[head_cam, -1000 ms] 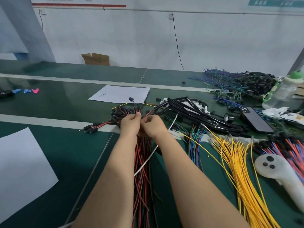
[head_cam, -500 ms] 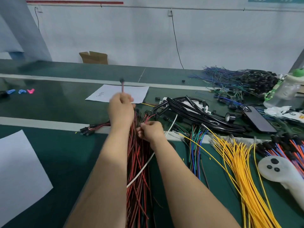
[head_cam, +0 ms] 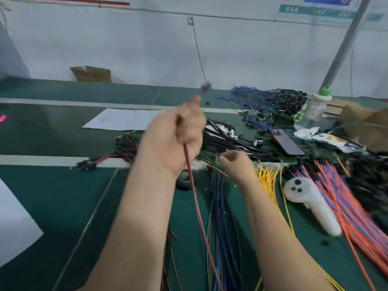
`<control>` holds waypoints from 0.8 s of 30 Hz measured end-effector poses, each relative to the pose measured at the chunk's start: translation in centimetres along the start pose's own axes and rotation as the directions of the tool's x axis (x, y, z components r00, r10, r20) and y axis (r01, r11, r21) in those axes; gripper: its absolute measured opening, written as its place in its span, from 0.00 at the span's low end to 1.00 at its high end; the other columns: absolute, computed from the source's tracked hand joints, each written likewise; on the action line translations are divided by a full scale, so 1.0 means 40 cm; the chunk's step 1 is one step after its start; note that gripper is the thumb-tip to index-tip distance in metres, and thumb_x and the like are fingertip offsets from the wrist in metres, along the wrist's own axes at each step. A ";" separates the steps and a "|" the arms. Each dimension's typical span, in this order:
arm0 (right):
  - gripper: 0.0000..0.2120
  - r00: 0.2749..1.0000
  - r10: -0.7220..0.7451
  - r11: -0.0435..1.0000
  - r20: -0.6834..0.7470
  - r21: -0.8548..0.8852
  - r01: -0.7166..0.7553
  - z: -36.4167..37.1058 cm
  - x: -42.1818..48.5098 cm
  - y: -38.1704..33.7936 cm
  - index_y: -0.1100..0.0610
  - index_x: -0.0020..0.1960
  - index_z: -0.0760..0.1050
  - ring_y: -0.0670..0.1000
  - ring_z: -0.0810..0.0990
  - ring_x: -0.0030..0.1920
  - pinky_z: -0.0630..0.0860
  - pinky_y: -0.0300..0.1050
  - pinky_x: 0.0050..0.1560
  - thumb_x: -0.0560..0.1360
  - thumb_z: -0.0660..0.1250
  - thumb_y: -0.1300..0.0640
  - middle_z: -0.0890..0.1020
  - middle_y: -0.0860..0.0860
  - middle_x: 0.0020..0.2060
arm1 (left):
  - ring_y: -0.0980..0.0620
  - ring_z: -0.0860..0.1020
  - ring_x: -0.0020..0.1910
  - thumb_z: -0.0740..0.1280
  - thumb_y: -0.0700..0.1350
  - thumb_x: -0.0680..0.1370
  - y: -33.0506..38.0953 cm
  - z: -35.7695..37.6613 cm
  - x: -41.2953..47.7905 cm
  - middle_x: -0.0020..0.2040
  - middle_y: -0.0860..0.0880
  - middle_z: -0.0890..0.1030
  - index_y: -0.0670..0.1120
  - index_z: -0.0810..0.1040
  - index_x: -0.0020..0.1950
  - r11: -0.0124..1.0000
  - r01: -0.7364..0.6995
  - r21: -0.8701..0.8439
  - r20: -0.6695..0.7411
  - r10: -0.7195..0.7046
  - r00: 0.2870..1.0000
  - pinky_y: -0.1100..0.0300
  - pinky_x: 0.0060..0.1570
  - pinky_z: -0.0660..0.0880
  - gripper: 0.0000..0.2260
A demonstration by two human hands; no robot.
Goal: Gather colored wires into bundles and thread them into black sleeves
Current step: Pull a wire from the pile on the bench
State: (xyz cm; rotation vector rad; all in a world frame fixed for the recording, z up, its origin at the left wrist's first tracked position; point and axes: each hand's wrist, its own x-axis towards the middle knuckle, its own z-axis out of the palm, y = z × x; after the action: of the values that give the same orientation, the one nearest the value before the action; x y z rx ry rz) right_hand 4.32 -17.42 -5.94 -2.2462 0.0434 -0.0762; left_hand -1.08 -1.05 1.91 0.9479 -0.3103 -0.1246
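My left hand [head_cam: 174, 139] is raised above the table and grips a red-and-black wire [head_cam: 196, 202] that hangs down from my fist; its black connector tip [head_cam: 205, 87] sticks out above my fingers, blurred. My right hand [head_cam: 236, 164] is lower, fingers curled over the green and blue wires [head_cam: 220, 227]; whether it pinches one I cannot tell. A red-and-black wire pile with black connectors [head_cam: 123, 145] lies behind my left arm. Black sleeves [head_cam: 233, 141] lie coiled beyond my right hand.
Yellow wires [head_cam: 270, 181], orange and blue wires [head_cam: 344, 196] and a white controller [head_cam: 308, 200] lie to the right. A phone [head_cam: 287, 143], a bottle [head_cam: 312, 108], a blue-green wire heap [head_cam: 264, 99], a tape roll [head_cam: 184, 179] and white paper [head_cam: 123, 119] sit on the green table [head_cam: 52, 198].
My left hand has lifted higher and rightward, pulling one red-and-black wire out of the pile. My right hand has moved right onto the green and blue wires. The view has shifted right.
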 end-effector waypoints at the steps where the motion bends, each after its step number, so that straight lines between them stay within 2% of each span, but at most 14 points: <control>1: 0.10 0.999 0.038 0.996 -0.006 -0.082 -0.038 -0.034 -0.017 0.038 0.60 0.54 0.81 0.53 0.80 0.49 0.71 0.41 0.47 0.77 0.64 0.58 0.83 0.55 0.48 | 0.59 0.60 0.21 0.62 0.39 0.74 -0.032 0.026 -0.024 0.25 0.51 0.70 0.41 0.76 0.41 0.943 0.181 -0.280 0.018 -0.183 0.983 0.66 0.18 0.64 0.05; 2: 0.10 0.998 0.066 0.987 -0.003 -0.143 -0.066 -0.059 -0.036 0.066 0.60 0.53 0.80 0.55 0.80 0.51 0.70 0.41 0.46 0.77 0.65 0.57 0.83 0.56 0.48 | 0.59 0.59 0.18 0.57 0.39 0.77 -0.069 0.045 -0.043 0.23 0.51 0.68 0.40 0.74 0.41 0.879 0.266 -0.395 0.048 -0.270 0.962 0.67 0.13 0.59 0.09; 3: 0.10 0.997 0.072 0.980 0.010 -0.185 -0.069 -0.075 -0.057 0.086 0.60 0.51 0.80 0.56 0.80 0.50 0.70 0.42 0.45 0.77 0.66 0.55 0.83 0.56 0.45 | 0.60 0.60 0.16 0.54 0.40 0.79 -0.115 0.039 -0.051 0.23 0.52 0.66 0.41 0.73 0.41 0.860 0.270 -0.434 -0.022 -0.309 0.951 0.67 0.11 0.57 0.11; 6: 0.18 0.994 0.059 0.959 0.087 -0.281 -0.033 -0.060 -0.119 0.102 0.59 0.45 0.79 0.56 0.80 0.45 0.72 0.44 0.44 0.74 0.68 0.43 0.81 0.54 0.39 | 0.61 0.59 0.15 0.53 0.42 0.83 -0.234 0.004 -0.074 0.23 0.53 0.66 0.43 0.71 0.42 0.913 0.275 -0.302 -0.276 -0.360 0.892 0.71 0.12 0.52 0.13; 9: 0.26 0.996 0.007 0.907 0.087 -0.421 0.031 0.014 -0.167 0.100 0.59 0.51 0.78 0.57 0.80 0.50 0.75 0.46 0.48 0.70 0.68 0.36 0.82 0.55 0.47 | 0.61 0.58 0.16 0.52 0.41 0.83 -0.309 -0.022 -0.089 0.28 0.49 0.68 0.41 0.71 0.46 0.971 0.237 0.000 -0.480 -0.208 0.852 0.71 0.14 0.53 0.11; 12: 0.22 0.998 -0.068 0.893 0.006 -0.445 0.064 0.054 -0.187 0.100 0.58 0.53 0.75 0.57 0.78 0.54 0.73 0.45 0.48 0.71 0.70 0.40 0.80 0.55 0.52 | 0.62 0.59 0.17 0.52 0.41 0.84 -0.336 -0.051 -0.089 0.31 0.48 0.68 0.43 0.72 0.46 0.955 0.198 0.222 -0.531 -0.052 0.846 0.70 0.17 0.55 0.11; 14: 0.14 0.997 -0.071 0.922 -0.004 -0.381 0.064 0.046 -0.178 0.110 0.58 0.50 0.77 0.58 0.79 0.52 0.73 0.45 0.48 0.74 0.69 0.48 0.82 0.56 0.49 | 0.61 0.59 0.17 0.52 0.42 0.84 -0.337 -0.071 -0.083 0.31 0.48 0.69 0.44 0.72 0.46 0.950 0.158 0.269 -0.546 0.016 0.837 0.70 0.18 0.55 0.12; 16: 0.09 0.999 -0.039 0.973 -0.025 -0.229 0.032 0.024 -0.168 0.122 0.60 0.48 0.80 0.57 0.80 0.49 0.75 0.45 0.48 0.75 0.68 0.54 0.83 0.56 0.45 | 0.61 0.59 0.17 0.53 0.42 0.83 -0.339 -0.078 -0.083 0.31 0.47 0.69 0.44 0.71 0.45 0.958 0.148 0.245 -0.569 0.018 0.822 0.70 0.18 0.55 0.11; 18: 0.07 0.997 0.019 0.999 -0.078 -0.037 -0.022 0.000 -0.159 0.133 0.59 0.44 0.80 0.53 0.78 0.43 0.70 0.41 0.42 0.76 0.67 0.56 0.81 0.51 0.37 | 0.61 0.59 0.17 0.53 0.41 0.83 -0.346 -0.074 -0.083 0.31 0.47 0.69 0.43 0.71 0.45 0.952 0.169 0.256 -0.570 0.008 0.822 0.70 0.17 0.55 0.10; 20: 0.09 0.992 0.058 0.997 -0.111 0.066 -0.051 -0.011 -0.153 0.141 0.55 0.39 0.75 0.50 0.74 0.37 0.65 0.40 0.38 0.77 0.66 0.55 0.76 0.47 0.32 | 0.61 0.59 0.17 0.54 0.40 0.83 -0.349 -0.070 -0.083 0.31 0.47 0.70 0.43 0.70 0.46 0.942 0.193 0.275 -0.554 -0.009 0.833 0.70 0.17 0.55 0.08; 22: 0.13 0.991 0.089 0.974 -0.096 0.215 -0.066 -0.012 -0.145 0.142 0.55 0.35 0.73 0.48 0.72 0.31 0.66 0.40 0.34 0.78 0.65 0.57 0.75 0.47 0.29 | 0.61 0.60 0.17 0.56 0.40 0.82 -0.349 -0.071 -0.080 0.32 0.47 0.70 0.43 0.69 0.44 0.928 0.209 0.309 -0.553 -0.003 0.833 0.69 0.17 0.56 0.07; 24: 0.13 0.988 0.126 0.890 -0.084 0.449 -0.076 -0.017 -0.138 0.134 0.57 0.35 0.73 0.46 0.70 0.26 0.67 0.38 0.29 0.79 0.62 0.60 0.77 0.47 0.27 | 0.58 0.65 0.21 0.61 0.43 0.80 -0.359 -0.072 -0.076 0.33 0.47 0.72 0.44 0.69 0.42 0.837 0.260 0.482 -0.570 0.074 0.818 0.66 0.22 0.61 0.07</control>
State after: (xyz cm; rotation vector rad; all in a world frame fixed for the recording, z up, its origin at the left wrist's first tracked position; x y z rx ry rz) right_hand -1.25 -21.01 -9.92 -1.7743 0.1852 -0.1398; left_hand -2.61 -6.41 -11.95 1.5198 0.2909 0.1727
